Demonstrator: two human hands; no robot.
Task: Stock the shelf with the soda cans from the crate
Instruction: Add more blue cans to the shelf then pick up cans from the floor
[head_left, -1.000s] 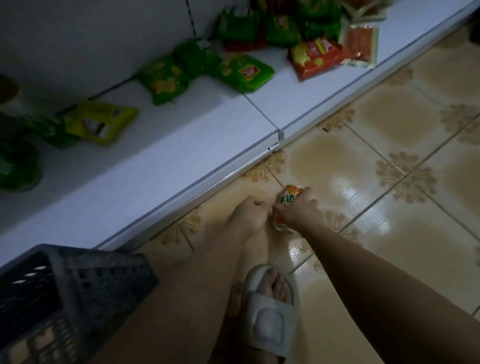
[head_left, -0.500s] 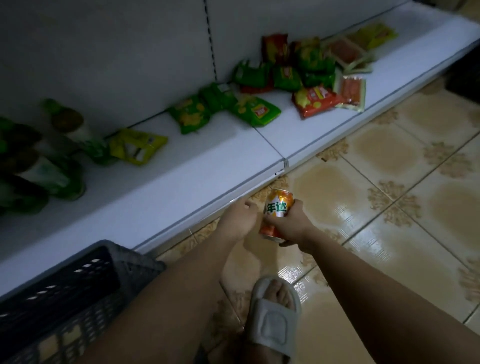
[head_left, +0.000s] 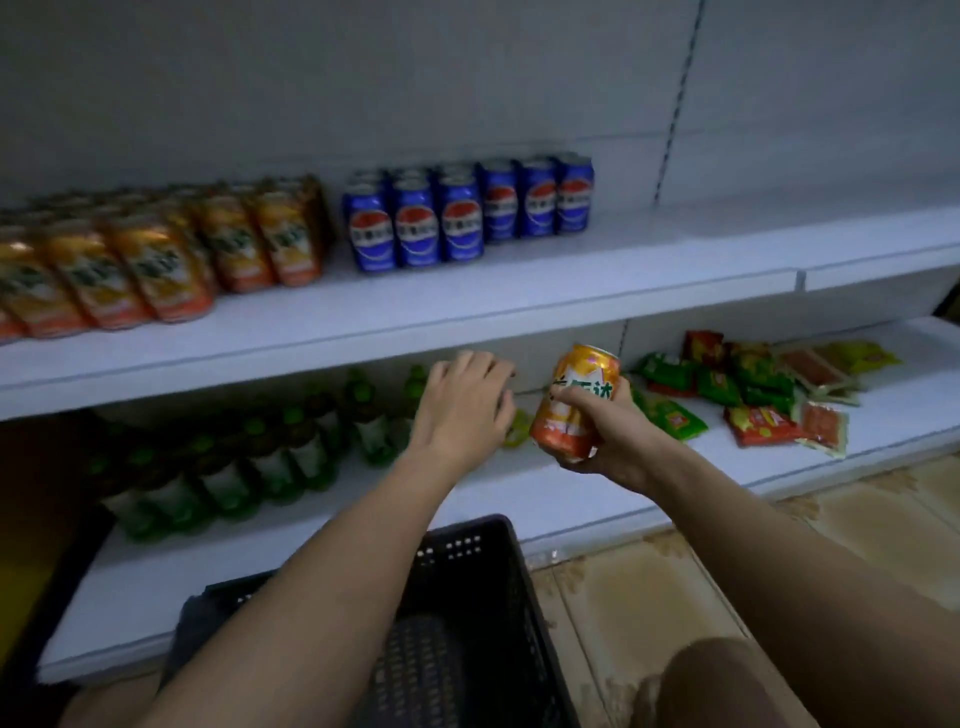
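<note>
Upper shelf (head_left: 519, 296): rows of orange cans (head_left: 156, 260) at left, blue cans (head_left: 457, 218) beside them. Lower shelf (head_left: 597, 493): green bottles (head_left: 234, 467) at left, snack packets (head_left: 753, 395) at right. Black crate (head_left: 467, 597): on the floor; contents cannot be determined. Right hand (head_left: 608, 436) grasps one orange soda can (head_left: 576, 400), tilted, in front of the lower shelf. Left hand (head_left: 462, 405): fingers relaxed, holding nothing.

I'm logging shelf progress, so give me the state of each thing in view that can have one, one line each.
Orange can: lifted, tilted, gripped by the right hand.
Left hand: open, holding nothing, in front of the lower shelf.
Orange cans: upright in rows on the upper shelf.
Blue cans: upright in rows beside them.
Green bottles: standing on the lower shelf.
Snack packets: lying loosely scattered.
Crate: on the floor; contents unclear.
</note>
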